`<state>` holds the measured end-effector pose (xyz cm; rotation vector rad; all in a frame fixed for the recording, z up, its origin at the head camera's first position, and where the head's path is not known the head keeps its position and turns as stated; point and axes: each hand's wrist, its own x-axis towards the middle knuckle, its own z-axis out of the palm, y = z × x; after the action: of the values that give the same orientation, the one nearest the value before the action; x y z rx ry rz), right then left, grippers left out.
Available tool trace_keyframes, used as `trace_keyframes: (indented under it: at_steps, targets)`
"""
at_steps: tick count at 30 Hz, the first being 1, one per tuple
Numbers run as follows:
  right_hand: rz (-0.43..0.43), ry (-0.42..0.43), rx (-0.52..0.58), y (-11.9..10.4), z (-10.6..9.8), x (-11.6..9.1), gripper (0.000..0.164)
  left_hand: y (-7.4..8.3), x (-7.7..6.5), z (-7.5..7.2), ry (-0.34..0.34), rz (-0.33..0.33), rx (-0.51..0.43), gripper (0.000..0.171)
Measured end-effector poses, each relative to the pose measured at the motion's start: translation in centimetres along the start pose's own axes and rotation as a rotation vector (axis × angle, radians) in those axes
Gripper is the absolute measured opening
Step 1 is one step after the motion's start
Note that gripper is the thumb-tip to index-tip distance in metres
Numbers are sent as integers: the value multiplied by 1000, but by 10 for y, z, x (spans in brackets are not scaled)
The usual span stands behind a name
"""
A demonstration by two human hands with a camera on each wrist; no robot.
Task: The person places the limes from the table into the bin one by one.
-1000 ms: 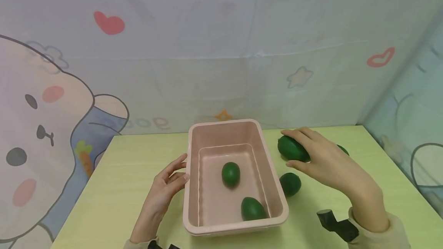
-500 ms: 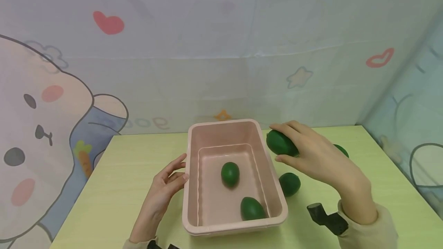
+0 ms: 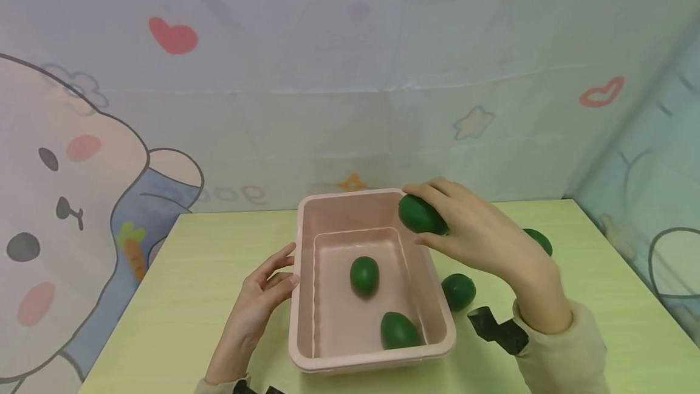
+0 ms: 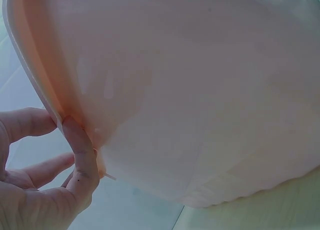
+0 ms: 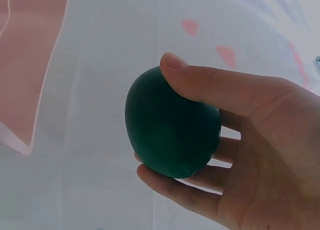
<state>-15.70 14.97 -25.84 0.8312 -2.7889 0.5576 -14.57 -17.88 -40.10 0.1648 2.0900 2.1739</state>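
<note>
My right hand [image 3: 470,230] holds a smooth dark green oval fruit [image 3: 420,214] over the upper right rim of a pink plastic storage bin [image 3: 372,357]. In the right wrist view, the thumb and fingers curl round this fruit [image 5: 170,127]; its exact kind is unclear. At the bin's left side, my left hand [image 3: 262,300] pinches the rim, as the left wrist view shows with thumb and finger [image 4: 80,165] at the bin's edge [image 4: 37,85]. Two similar green fruits lie inside the bin, one mid-floor [image 3: 364,275], another in the near right corner [image 3: 399,331].
One green fruit [image 3: 458,292] sits on the pale yellow-green table [image 3: 219,272], close by the bin's right wall. Another fruit [image 3: 539,241] lies farther right, partly behind my right forearm. A printed cloth [image 3: 328,78] hangs behind the table's far edge.
My right hand has lifted its green fruit and carried it left, from the table to above the bin's right rim. The left hand and bin have stayed in place.
</note>
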Motion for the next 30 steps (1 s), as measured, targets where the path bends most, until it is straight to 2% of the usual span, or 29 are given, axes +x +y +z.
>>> trace_keyframes:
  at_steps: [14,30]
  targets:
    - [-51,-7,-6,-20,2,23,56,-1,0,-1,8,1,0,58]
    - [-110,-46,-9,-41,22,47,62,-1,0,-1,-4,13,-5,58]
